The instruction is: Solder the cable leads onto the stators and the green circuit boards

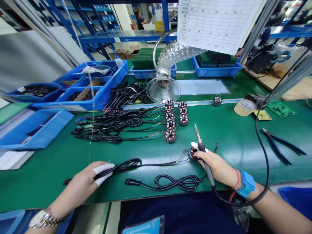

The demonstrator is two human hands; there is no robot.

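Observation:
My left hand, white covers on some fingers, is closed round a folded black cable at the front left of the bench. My right hand grips a soldering iron, its bare tip pointing up and away from me. The same hand's fingers also hold a small ring-shaped motor stator, partly hidden by them. Thin coloured wires at the end of the held cable reach this stator; whether they are joined I cannot tell. Below lies another looped black cable, apart from my left hand.
Several stators with cables stand in rows beyond my hands. Above them hangs a fume extractor hood. Blue bins are at left; cutting pliers and a tape roll lie right. The iron's cord loops over my right forearm.

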